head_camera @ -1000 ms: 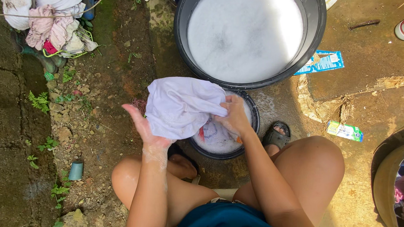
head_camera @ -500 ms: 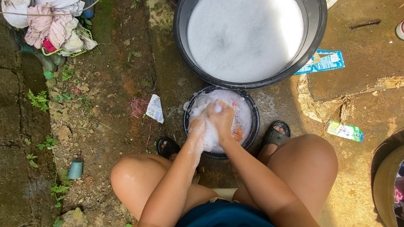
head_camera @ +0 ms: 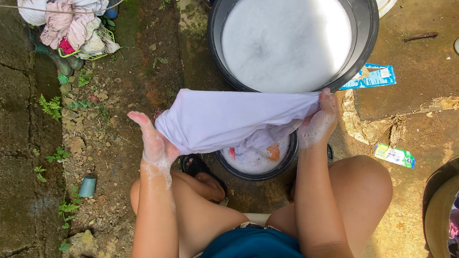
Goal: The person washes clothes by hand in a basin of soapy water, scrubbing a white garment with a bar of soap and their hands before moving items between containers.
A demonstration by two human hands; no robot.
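Note:
A wet white cloth [head_camera: 229, 118] is stretched wide between my two soapy hands, above a small black basin [head_camera: 289, 154] of suds and laundry. My left hand [head_camera: 154, 141] grips the cloth's left edge, thumb pointing up. My right hand [head_camera: 320, 120] grips its right edge, near the rim of the large basin. The cloth's middle sags down into the small basin. My bare knees are on either side of it.
A large black basin [head_camera: 366, 38] full of foamy water stands just beyond. A pile of clothes [head_camera: 75, 27] lies top left by weeds and stones. Wrappers [head_camera: 371, 77] litter the concrete at the right; a tub [head_camera: 443, 207] with clothes is bottom right.
Half a second ago both hands were rubbing the cloth down in the small basin. Now they have lifted it and pulled it apart, spread wide.

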